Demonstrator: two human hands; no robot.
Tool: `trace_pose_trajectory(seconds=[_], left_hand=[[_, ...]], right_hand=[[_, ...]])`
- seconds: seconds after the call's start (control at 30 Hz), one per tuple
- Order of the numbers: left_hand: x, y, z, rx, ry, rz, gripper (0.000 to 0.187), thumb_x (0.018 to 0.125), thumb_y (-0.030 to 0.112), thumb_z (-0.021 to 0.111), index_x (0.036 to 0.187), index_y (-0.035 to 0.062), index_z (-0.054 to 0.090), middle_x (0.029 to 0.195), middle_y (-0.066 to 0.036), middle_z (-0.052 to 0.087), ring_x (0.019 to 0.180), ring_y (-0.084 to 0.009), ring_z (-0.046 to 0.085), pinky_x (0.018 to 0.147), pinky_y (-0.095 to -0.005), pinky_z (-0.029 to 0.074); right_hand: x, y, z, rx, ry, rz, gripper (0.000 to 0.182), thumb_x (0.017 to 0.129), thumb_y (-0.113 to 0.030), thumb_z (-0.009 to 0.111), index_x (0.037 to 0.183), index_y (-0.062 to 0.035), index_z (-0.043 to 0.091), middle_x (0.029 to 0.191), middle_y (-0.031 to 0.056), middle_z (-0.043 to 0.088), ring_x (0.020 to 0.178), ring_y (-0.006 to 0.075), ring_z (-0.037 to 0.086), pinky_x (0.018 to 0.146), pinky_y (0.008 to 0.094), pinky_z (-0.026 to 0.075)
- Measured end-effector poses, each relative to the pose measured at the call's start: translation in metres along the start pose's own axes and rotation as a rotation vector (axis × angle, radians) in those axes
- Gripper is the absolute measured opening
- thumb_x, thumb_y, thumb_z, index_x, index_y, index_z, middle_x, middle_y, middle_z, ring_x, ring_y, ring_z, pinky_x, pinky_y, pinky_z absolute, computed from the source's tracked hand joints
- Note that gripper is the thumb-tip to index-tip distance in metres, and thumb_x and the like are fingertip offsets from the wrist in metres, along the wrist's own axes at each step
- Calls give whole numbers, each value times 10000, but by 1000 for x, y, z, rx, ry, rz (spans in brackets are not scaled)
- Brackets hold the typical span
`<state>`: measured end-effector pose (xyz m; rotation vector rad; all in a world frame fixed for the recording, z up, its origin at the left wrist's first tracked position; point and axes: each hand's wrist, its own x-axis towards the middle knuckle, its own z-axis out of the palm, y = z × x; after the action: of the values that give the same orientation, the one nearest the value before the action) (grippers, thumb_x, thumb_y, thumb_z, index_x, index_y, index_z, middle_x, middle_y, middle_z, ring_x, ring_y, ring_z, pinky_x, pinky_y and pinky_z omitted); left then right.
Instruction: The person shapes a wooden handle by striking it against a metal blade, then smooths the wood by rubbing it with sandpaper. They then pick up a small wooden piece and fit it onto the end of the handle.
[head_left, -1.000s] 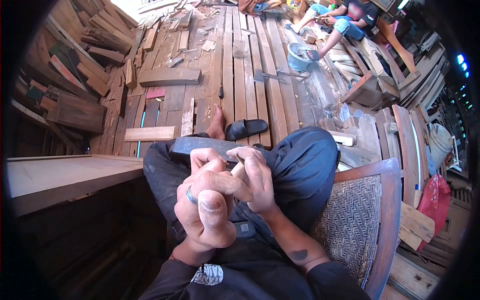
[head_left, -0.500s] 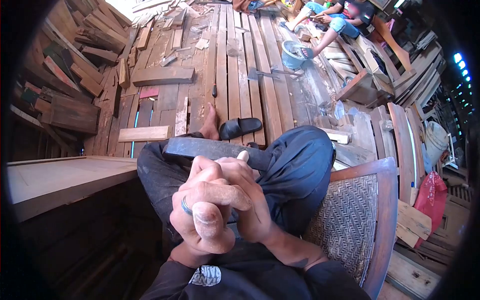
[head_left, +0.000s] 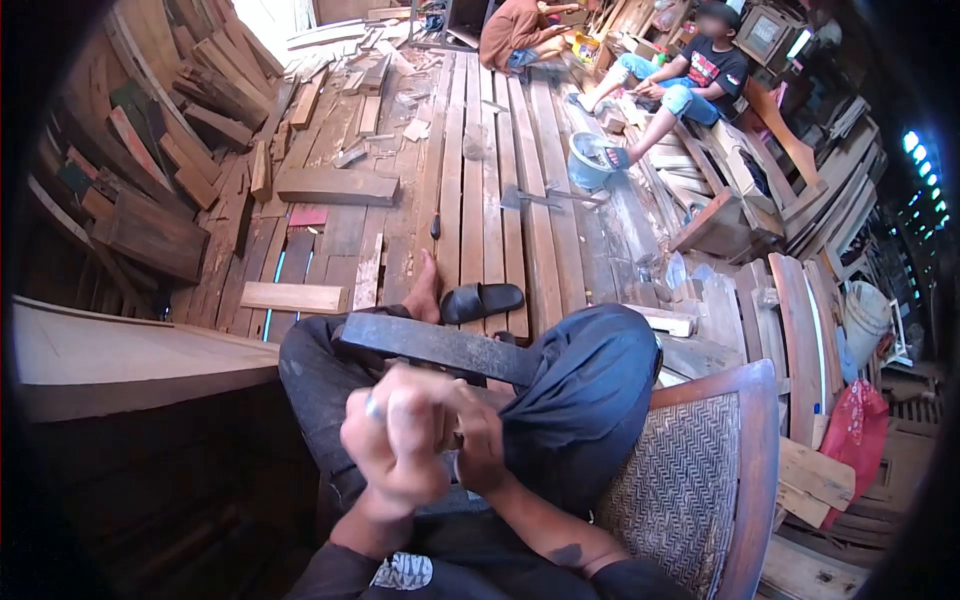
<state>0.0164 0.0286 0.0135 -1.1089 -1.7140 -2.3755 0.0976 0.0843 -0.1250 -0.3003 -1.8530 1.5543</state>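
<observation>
In front of my lap, my left hand (head_left: 398,425), with a ring on one finger, has its fingers curled and is blurred by motion. Close against it on the right is my right hand (head_left: 480,445), also curled and partly hidden. What lies between the hands, if anything, cannot be made out. A dark, worn bar (head_left: 435,346) rests across my crossed legs, just beyond the hands.
A woven-panel wooden frame (head_left: 680,470) leans at my right; a pale board (head_left: 150,365) is at my left. Ahead are a black sandal (head_left: 482,302), a hammer-like tool (head_left: 530,198), a bucket (head_left: 592,163) and wood pieces. Two people sit at the back.
The view has tilted up, showing more of the people at the back. My hands have drawn lower and nearer my body, and the left one has blurred.
</observation>
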Motion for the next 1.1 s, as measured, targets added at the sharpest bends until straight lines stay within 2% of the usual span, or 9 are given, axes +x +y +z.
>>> trace_pose_trajectory(seconds=[0.03,0.17,0.33,0.47,0.57,0.7,0.83,1.0,1.1], left_hand=[[-3,2,-2,-34,8,20,537,1172,414,445,805,30,525,540,22,403,414,-50,339,394,-247,239],[10,19,2,-366,15,350,553,1169,459,416,777,72,462,501,27,345,334,-83,312,325,-261,260],[16,13,8,-326,70,491,563,1159,416,450,713,75,490,474,23,367,325,-97,329,333,-263,318],[7,-2,13,-248,71,346,640,1136,411,501,618,36,531,502,-15,414,386,-152,445,389,-291,368],[10,-10,14,-268,-1,356,584,1132,383,513,686,12,572,517,-17,429,430,-146,447,422,-288,354],[9,4,13,-144,-109,96,460,1143,336,497,859,-6,614,555,4,445,484,-70,370,473,-279,304],[0,3,5,-135,-51,20,513,1172,388,455,798,40,505,593,11,439,509,-58,359,479,-267,290],[-13,0,-2,-218,-30,49,482,1181,407,413,879,34,461,579,-11,437,477,-97,376,459,-274,310],[-14,-1,-5,-173,-24,61,470,1182,408,407,903,33,456,576,-13,434,470,-100,382,454,-274,314]], right_hand=[[15,-8,-6,244,-43,39,411,1121,-206,348,1094,44,673,974,158,666,993,308,660,955,419,490],[49,-35,-7,54,-62,-381,382,1086,-232,417,1070,26,698,979,161,674,932,309,637,934,426,463],[72,-18,-10,-57,90,-364,394,1082,-230,455,965,26,731,908,142,713,902,305,656,901,432,473],[74,-6,-17,-32,93,-259,419,1106,-188,404,943,35,719,849,136,701,791,265,641,767,391,489],[70,-1,-18,-13,93,-206,447,1117,-199,381,939,34,719,836,134,694,778,258,640,767,389,490],[70,2,-20,28,86,-148,467,1123,-204,363,924,32,713,862,143,702,784,275,660,803,392,509],[59,-26,-8,2,107,-60,466,1130,-243,359,1048,47,713,990,183,718,915,307,679,908,414,519],[48,-26,-12,-285,46,-354,570,1152,-345,293,1304,73,650,1238,234,683,1127,365,662,1043,478,499],[48,-3,-20,-300,67,-148,601,1156,-382,294,1315,79,646,1321,249,650,1184,370,640,1074,476,481]])
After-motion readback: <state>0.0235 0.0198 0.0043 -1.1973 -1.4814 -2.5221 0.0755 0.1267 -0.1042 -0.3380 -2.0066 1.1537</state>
